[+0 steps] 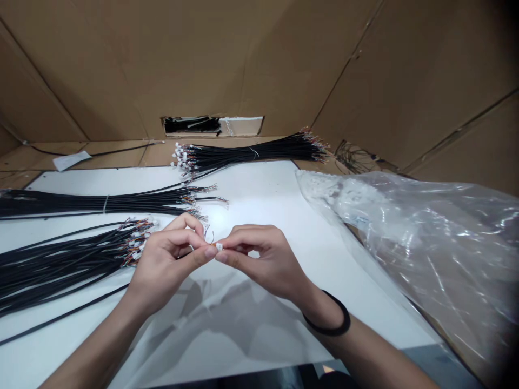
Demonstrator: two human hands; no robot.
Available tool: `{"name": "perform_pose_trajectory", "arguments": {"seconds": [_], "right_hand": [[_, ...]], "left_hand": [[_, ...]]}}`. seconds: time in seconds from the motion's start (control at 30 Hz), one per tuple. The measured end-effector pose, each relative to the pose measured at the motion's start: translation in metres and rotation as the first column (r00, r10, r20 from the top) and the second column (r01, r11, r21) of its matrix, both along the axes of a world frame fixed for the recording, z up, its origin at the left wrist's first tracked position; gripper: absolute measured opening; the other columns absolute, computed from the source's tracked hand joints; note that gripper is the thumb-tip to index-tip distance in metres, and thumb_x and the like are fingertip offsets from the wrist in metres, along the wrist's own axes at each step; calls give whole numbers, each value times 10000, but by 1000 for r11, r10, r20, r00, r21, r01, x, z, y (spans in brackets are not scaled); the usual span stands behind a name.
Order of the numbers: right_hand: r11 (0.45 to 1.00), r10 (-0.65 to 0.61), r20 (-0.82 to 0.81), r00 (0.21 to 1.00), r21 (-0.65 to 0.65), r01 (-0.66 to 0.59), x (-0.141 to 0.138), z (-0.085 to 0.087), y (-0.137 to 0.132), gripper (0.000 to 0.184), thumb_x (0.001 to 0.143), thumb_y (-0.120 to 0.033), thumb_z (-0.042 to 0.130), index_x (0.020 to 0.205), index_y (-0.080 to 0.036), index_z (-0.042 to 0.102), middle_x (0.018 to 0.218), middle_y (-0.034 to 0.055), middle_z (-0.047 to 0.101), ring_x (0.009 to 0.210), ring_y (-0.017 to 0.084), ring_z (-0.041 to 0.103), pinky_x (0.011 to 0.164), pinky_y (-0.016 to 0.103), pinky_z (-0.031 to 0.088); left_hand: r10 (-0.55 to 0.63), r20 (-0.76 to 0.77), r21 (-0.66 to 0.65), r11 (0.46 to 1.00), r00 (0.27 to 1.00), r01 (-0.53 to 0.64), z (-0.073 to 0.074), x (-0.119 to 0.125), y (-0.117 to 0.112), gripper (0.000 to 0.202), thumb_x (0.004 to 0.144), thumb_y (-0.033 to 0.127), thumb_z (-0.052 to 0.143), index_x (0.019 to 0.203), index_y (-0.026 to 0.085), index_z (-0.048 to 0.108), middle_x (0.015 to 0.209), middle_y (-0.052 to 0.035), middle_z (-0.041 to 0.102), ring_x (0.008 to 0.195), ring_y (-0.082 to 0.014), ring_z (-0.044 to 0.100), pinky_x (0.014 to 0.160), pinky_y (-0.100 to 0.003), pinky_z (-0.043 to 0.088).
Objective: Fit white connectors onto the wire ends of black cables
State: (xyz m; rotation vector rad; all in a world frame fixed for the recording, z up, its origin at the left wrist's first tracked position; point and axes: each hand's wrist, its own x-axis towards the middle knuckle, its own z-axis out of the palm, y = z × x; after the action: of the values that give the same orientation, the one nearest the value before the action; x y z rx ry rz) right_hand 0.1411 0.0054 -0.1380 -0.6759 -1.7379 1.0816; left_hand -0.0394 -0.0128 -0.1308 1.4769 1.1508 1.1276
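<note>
Two pinched sets of fingers [198, 257], left hand [156, 267] and right hand [273, 259], on one white connector [219, 247] and wires [213, 245], partly hidden.

We see worktop board [263, 194] smooth, faintly glossy. Behind board: cardboard wall [194, 65], matt. At board's far edge: cable bundle [239, 154], smooth plastic, dull sheen. Over board's right edge: plastic bag [430, 232], thin, crinkled, glossy. Near board's far left corner: slip [72, 160], paper-like, matt. Above board, we see connector [219, 247], plastic.
</note>
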Motion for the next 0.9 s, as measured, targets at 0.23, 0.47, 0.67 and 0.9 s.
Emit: {"name": "perform_pose_trajectory", "arguments": {"seconds": [0.23,0.47,0.67,0.9], "right_hand": [[1000,-11,38,999,27,10,1,3,2,182,813,-276,718,729,-114,713,607,7,602,520,70,444,469,199,362],[997,-9,58,998,-80,14,2,2,4,165,823,-248,679,747,-105,716,648,26,640,560,85,513,501,198,402],[1000,-13,63,998,15,12,3,0,6,140,828,-232,683,755,-116,709,664,29,650,565,84,520,505,194,415],[916,-115,127,985,397,56,2,-5,5,103,879,-169,637,802,-118,682,626,23,596,547,94,468,514,225,399]], "left_hand": [[-24,37,4,1000,999,24,-1,0,0,200,770,274,707,589,189,711,776,-19,479,605,-81,459,473,-171,351],[-17,134,45,999,991,11,-3,1,-4,24,741,214,744,718,218,740,947,-29,512,647,-70,511,496,-163,384],[-7,93,35,999,996,3,-2,0,-3,125,772,232,713,654,193,703,939,-39,535,606,-64,465,492,-176,384],[-42,114,3,999,993,42,1,0,-2,124,758,233,724,659,165,693,886,-18,459,608,-52,444,491,-161,346]]}}
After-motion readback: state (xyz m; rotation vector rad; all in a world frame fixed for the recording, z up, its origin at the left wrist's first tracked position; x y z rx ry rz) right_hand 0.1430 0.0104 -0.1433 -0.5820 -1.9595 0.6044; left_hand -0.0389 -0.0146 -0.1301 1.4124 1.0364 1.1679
